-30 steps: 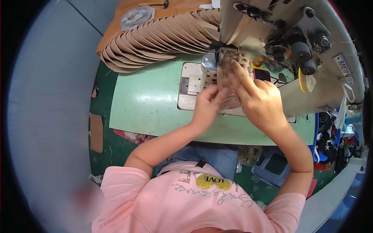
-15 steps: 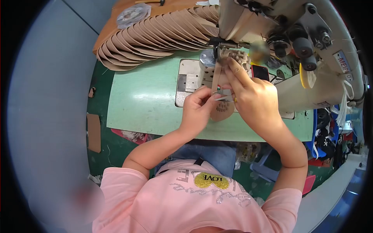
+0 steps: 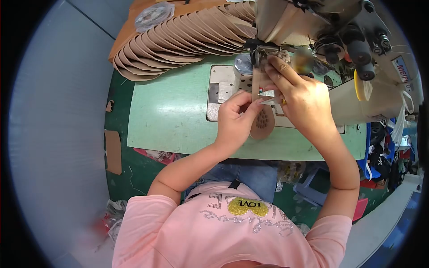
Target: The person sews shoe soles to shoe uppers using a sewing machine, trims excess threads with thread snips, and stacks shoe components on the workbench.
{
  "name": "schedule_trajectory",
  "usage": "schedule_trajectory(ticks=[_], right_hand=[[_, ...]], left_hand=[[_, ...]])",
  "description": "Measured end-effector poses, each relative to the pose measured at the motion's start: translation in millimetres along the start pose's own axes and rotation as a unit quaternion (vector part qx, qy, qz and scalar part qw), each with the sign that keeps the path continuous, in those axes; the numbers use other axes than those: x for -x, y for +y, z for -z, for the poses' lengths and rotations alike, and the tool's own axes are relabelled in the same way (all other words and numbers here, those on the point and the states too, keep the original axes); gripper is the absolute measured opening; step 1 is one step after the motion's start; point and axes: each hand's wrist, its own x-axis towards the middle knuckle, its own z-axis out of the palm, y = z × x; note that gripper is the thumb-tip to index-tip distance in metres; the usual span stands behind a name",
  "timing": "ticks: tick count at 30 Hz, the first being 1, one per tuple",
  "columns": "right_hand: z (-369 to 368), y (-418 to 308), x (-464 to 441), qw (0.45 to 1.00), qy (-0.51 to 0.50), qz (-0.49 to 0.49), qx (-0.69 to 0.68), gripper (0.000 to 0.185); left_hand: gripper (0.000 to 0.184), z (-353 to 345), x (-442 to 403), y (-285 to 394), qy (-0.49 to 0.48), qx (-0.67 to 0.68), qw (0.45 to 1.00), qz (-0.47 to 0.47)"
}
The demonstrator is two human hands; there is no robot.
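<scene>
A tan leather piece [image 3: 262, 127] with a rounded, perforated end lies at the sewing machine's needle area [image 3: 256, 58], a narrow tan strip [image 3: 255, 82] running along it. My left hand [image 3: 234, 120] is closed, thumb and forefinger pinching the strip's edge. Over the piece, my right hand [image 3: 304, 96] presses with extended fingers close to the presser foot. Metal thread snips [image 3: 269, 97] stick out from under that palm, blades towards my left fingertips. Their handles are mostly hidden by the right hand.
Behind the green table [image 3: 170, 111], a long row of overlapping tan pieces [image 3: 178, 40] curves up to the machine. A clear plastic-wrapped roll [image 3: 154, 17] lies at the back left. The machine head [image 3: 308, 27] overhangs on the right.
The whole view has shifted slightly. My left fingertips and the snips' blades have moved a little towards the needle; both hands keep their hold.
</scene>
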Motion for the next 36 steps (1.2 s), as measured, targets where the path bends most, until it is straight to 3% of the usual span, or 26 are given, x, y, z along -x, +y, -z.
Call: schedule_trajectory(ticks=[6,15,20,23,26,28,32,36], right_hand=[[-5,3,-2,0.999,0.013,-0.001,0.038,0.038],[-14,8,-4,0.998,0.022,-0.014,0.054,0.05],[-13,14,-8,0.998,0.011,-0.001,0.057,0.047],[-19,24,-10,0.999,0.041,0.026,0.017,0.045],[-39,29,-2,0.987,0.137,0.061,-0.06,0.044],[-45,28,2,0.975,0.18,0.083,-0.101,0.044],[-40,21,8,0.987,0.123,0.037,-0.093,0.044],[-31,22,5,0.992,0.095,0.028,-0.072,0.044]], left_hand=[[0.016,-6,-6,4,0.033,0.024,0.999,0.018],[0.019,-6,-14,14,0.047,0.068,0.996,0.023],[0.02,-7,-17,18,0.062,0.097,0.993,0.035],[0.022,-1,-18,13,0.057,0.031,0.997,0.042],[0.028,7,-16,-9,0.025,-0.131,0.973,-0.19],[0.032,4,-9,-22,0.015,-0.089,0.974,-0.205],[0.037,14,8,-16,-0.069,-0.071,0.99,-0.102],[0.035,7,15,-10,-0.052,-0.066,0.995,-0.059]])
